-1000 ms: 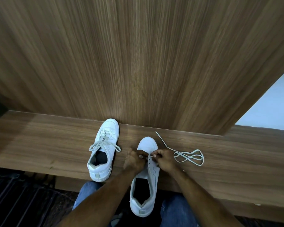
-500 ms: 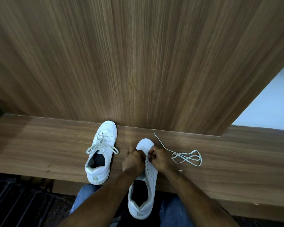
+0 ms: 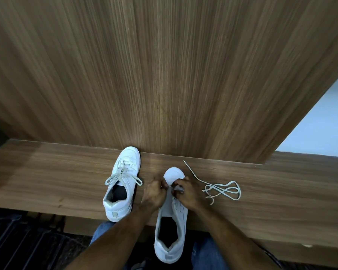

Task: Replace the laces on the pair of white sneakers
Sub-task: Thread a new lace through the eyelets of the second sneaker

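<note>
Two white sneakers lie on a wooden ledge [image 3: 47,178]. The left sneaker [image 3: 122,184] is laced, its bow loose over the tongue. The right sneaker [image 3: 172,217] has empty eyelets along its visible side, and its heel hangs over the ledge's front edge. My left hand [image 3: 153,193] and my right hand [image 3: 186,192] meet over its front eyelets, fingers pinched together on a short bit of white lace between them. A loose white lace [image 3: 220,190] lies coiled on the ledge just right of my right hand, one end trailing toward the wall.
A tall wood-grain panel [image 3: 164,75] rises straight behind the ledge. A pale wall [image 3: 324,125] shows at the right. Below the ledge are my jeans-clad knees [image 3: 207,256] and a dark slatted floor [image 3: 18,244] at the lower left.
Both hands have slid forward along the right sneaker toward its toe and drawn closer together. The view has shifted slightly; the loose lace and the left sneaker lie as before.
</note>
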`<state>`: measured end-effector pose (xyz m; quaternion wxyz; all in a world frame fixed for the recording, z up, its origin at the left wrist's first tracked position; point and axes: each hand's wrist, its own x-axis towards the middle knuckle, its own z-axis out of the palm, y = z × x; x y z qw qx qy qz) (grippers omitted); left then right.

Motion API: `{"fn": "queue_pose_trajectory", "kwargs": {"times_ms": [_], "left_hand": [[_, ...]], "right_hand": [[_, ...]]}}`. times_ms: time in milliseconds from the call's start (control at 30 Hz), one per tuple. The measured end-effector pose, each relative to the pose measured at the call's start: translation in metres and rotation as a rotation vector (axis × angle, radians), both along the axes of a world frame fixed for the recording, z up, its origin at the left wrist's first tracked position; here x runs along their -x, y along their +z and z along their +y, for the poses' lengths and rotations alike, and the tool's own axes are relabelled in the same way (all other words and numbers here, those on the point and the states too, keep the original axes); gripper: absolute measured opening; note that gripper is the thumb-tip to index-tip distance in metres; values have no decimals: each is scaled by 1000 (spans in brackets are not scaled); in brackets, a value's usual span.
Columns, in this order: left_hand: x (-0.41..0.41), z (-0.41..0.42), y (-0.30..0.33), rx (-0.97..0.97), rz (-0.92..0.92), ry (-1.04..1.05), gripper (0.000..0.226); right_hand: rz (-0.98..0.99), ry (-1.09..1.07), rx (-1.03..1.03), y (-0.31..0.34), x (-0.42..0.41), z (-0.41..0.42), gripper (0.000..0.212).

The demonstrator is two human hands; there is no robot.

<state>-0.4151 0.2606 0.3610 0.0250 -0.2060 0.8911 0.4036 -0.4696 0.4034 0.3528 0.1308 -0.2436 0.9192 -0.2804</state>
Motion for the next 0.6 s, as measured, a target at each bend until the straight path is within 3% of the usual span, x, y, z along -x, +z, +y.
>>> {"fn": "queue_pose_trajectory", "kwargs": {"times_ms": [167,333,433,600], "left_hand": [[-5,-5,-1,-188,17,97,21],[-14,-4,-9,-289,-8,81,16],[-14,-9,-10,-225,-30,35,29],[-8,-16,-6,-74,-50,-20,19]], "right_hand": [[25,-6,-5,4,0,-9,15],[12,-62,-5,2,-2,-16,9],[19,-79,6,2,-2,-10,11],[71,-39,-30,4,-3,-9,13]]}}
